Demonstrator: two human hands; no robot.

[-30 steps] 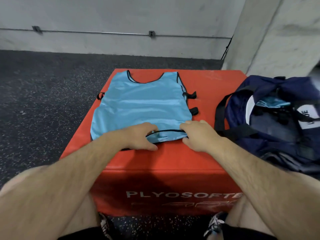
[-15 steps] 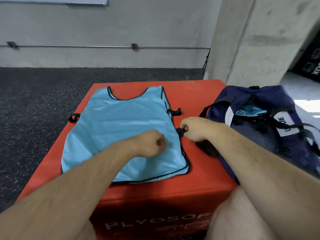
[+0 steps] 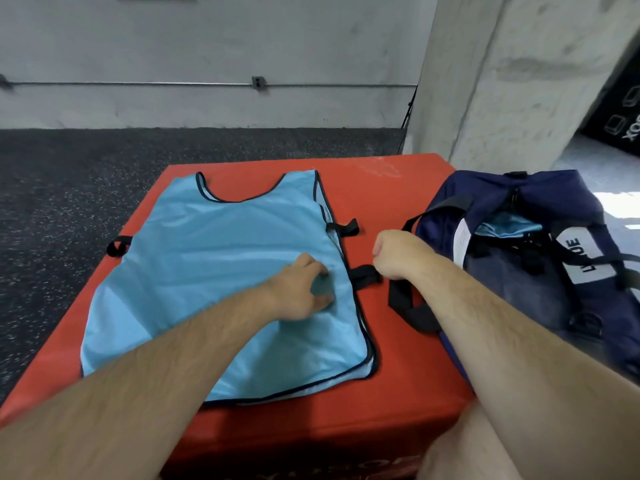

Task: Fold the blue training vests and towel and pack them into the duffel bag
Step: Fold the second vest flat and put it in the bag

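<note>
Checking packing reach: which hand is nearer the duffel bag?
Right. The right hand sits just left of the duffel bag, by its black handle; the left hand rests on the blue vest, farther left on the red box.

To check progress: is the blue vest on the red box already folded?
No, the blue vest lies spread flat on the red box, neckline and hem both showing.

We're standing in a gym, folks: black speckled rubber flooring (image 3: 69, 188) underfoot, a red padded plyo box (image 3: 398, 209) front and centre, bare concrete wall (image 3: 207, 46) and pillar (image 3: 502, 81) behind. A blue training vest (image 3: 225, 254) is spread on the box, a navy duffel bag (image 3: 554, 188) alongside.
</note>
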